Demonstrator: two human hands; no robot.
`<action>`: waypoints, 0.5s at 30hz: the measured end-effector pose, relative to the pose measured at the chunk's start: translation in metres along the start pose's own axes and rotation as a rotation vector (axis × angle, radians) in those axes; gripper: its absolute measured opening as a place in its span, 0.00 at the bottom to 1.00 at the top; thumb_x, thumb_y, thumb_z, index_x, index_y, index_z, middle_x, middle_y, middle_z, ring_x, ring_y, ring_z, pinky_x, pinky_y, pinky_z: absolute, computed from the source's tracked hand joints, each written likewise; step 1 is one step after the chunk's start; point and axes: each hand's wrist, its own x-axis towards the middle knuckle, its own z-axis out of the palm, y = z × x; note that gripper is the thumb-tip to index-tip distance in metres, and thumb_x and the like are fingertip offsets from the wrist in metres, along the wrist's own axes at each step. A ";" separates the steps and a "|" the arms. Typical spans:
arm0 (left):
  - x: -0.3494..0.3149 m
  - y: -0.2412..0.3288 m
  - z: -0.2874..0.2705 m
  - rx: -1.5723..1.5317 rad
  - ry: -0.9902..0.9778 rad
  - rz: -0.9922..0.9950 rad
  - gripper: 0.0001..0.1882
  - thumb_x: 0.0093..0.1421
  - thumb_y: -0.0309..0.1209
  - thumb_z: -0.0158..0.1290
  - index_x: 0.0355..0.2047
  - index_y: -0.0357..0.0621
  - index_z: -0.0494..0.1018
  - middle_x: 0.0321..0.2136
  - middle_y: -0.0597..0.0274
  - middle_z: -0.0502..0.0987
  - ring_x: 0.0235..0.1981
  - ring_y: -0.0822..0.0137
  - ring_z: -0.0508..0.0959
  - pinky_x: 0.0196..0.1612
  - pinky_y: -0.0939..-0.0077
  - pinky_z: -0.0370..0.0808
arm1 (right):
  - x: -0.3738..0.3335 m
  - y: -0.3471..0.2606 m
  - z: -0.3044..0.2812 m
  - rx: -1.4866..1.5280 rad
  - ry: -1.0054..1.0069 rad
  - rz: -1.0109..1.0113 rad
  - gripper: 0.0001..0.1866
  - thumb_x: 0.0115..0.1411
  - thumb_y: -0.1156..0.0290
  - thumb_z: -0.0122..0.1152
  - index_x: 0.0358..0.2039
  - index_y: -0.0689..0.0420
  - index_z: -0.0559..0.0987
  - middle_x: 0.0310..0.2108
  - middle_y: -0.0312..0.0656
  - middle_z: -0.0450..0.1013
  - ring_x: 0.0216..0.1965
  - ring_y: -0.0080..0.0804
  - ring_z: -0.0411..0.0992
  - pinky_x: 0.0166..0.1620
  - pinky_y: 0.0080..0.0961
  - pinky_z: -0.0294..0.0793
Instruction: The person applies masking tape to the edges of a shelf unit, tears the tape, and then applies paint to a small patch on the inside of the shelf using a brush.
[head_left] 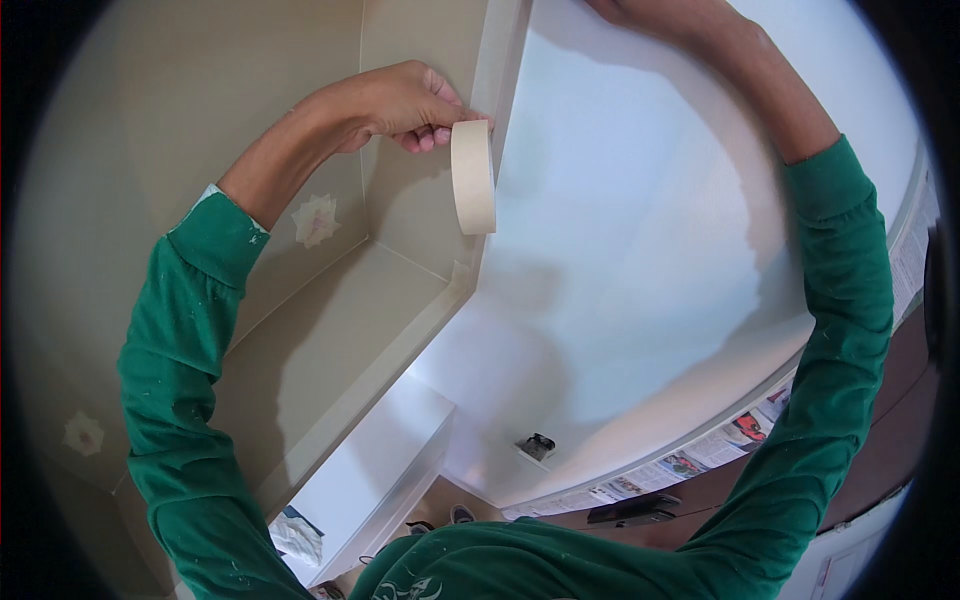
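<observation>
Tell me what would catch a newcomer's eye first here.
First comes the cream tape at upper centre, held in the left grip. Green sleeves arch up both sides of the picture. Lower centre, a dark fitting stands out against the white wall.

1. We see columns of small print and coloured pictures on the newspaper sheets point(690, 465) along the lower edge of the white wall point(640, 260), too small for us to read.
2. We make out a white emblem point(408, 588) on the green top point(510, 562), with no lettering we can read.
3. We can read nothing else.
</observation>
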 end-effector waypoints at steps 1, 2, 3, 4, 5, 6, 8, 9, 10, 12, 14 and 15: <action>0.000 0.000 -0.001 0.011 -0.009 0.000 0.19 0.62 0.47 0.66 0.22 0.47 0.82 0.16 0.74 0.73 0.19 0.80 0.66 0.25 0.82 0.64 | 0.000 0.000 -0.001 0.001 -0.004 0.000 0.17 0.58 0.80 0.60 0.47 0.55 0.85 0.55 0.47 0.76 0.58 0.42 0.74 0.61 0.40 0.74; 0.000 0.001 -0.002 0.022 -0.017 0.000 0.18 0.63 0.45 0.66 0.22 0.48 0.80 0.17 0.74 0.73 0.20 0.80 0.68 0.26 0.82 0.66 | 0.000 0.000 -0.002 0.003 -0.008 0.001 0.17 0.58 0.79 0.60 0.47 0.55 0.85 0.55 0.47 0.76 0.58 0.42 0.74 0.61 0.40 0.74; 0.000 0.002 -0.002 0.033 -0.026 -0.001 0.18 0.64 0.44 0.65 0.22 0.48 0.79 0.18 0.73 0.73 0.21 0.79 0.70 0.27 0.82 0.68 | 0.000 0.000 -0.002 0.000 -0.003 0.000 0.17 0.58 0.79 0.60 0.47 0.55 0.85 0.55 0.47 0.76 0.58 0.42 0.74 0.61 0.40 0.74; -0.001 0.002 -0.002 0.028 -0.022 -0.003 0.18 0.64 0.44 0.65 0.22 0.48 0.79 0.18 0.73 0.73 0.21 0.79 0.70 0.27 0.82 0.68 | -0.001 0.000 -0.002 -0.003 0.002 -0.001 0.17 0.58 0.79 0.60 0.47 0.55 0.85 0.55 0.47 0.76 0.58 0.42 0.74 0.61 0.39 0.74; -0.001 0.003 -0.001 0.024 -0.018 -0.006 0.17 0.64 0.44 0.65 0.22 0.48 0.79 0.18 0.73 0.73 0.21 0.79 0.70 0.27 0.82 0.68 | -0.001 -0.001 -0.001 -0.006 0.007 -0.002 0.17 0.58 0.79 0.60 0.47 0.55 0.85 0.55 0.47 0.76 0.58 0.42 0.74 0.61 0.39 0.74; -0.001 0.003 0.000 0.019 -0.014 -0.008 0.17 0.64 0.44 0.65 0.22 0.48 0.79 0.18 0.73 0.73 0.21 0.79 0.70 0.27 0.82 0.68 | 0.000 -0.001 -0.001 -0.003 0.004 -0.001 0.17 0.58 0.79 0.60 0.47 0.55 0.85 0.55 0.47 0.76 0.58 0.42 0.74 0.61 0.39 0.74; 0.000 0.002 -0.001 0.023 -0.021 -0.006 0.17 0.63 0.44 0.65 0.23 0.48 0.79 0.18 0.73 0.73 0.21 0.79 0.70 0.28 0.82 0.68 | 0.000 -0.001 0.000 0.004 -0.001 0.004 0.16 0.58 0.79 0.60 0.47 0.55 0.85 0.55 0.47 0.76 0.58 0.41 0.74 0.61 0.39 0.74; 0.000 0.002 -0.001 0.025 -0.024 -0.005 0.17 0.63 0.44 0.65 0.23 0.48 0.79 0.18 0.73 0.73 0.21 0.79 0.70 0.28 0.82 0.68 | 0.000 -0.001 0.000 0.003 0.005 -0.001 0.16 0.58 0.79 0.60 0.47 0.55 0.85 0.55 0.47 0.76 0.57 0.41 0.74 0.61 0.39 0.74; 0.000 0.002 -0.001 0.024 -0.025 -0.004 0.17 0.63 0.44 0.65 0.23 0.48 0.79 0.18 0.73 0.73 0.21 0.79 0.70 0.28 0.82 0.68 | -0.001 -0.001 0.000 0.001 0.009 -0.005 0.16 0.58 0.79 0.60 0.47 0.55 0.85 0.55 0.47 0.76 0.57 0.41 0.74 0.61 0.39 0.74; 0.000 0.001 -0.001 0.021 -0.028 -0.002 0.17 0.63 0.44 0.65 0.23 0.48 0.79 0.18 0.73 0.73 0.21 0.79 0.70 0.28 0.82 0.68 | -0.001 -0.001 0.001 0.003 0.009 -0.004 0.16 0.59 0.79 0.60 0.47 0.55 0.85 0.55 0.47 0.76 0.57 0.41 0.74 0.61 0.39 0.74; -0.001 0.003 -0.001 0.027 -0.027 0.001 0.17 0.63 0.43 0.65 0.22 0.48 0.79 0.18 0.73 0.72 0.21 0.79 0.69 0.27 0.82 0.67 | 0.000 -0.001 0.001 0.010 0.000 0.007 0.15 0.59 0.79 0.60 0.47 0.54 0.85 0.55 0.47 0.76 0.58 0.41 0.74 0.61 0.39 0.74; -0.002 0.003 -0.001 0.030 -0.027 0.002 0.17 0.63 0.43 0.65 0.22 0.47 0.79 0.18 0.73 0.72 0.21 0.79 0.69 0.27 0.82 0.67 | 0.000 -0.001 0.001 0.003 0.001 0.011 0.15 0.60 0.79 0.60 0.47 0.54 0.85 0.55 0.47 0.76 0.58 0.41 0.74 0.61 0.39 0.74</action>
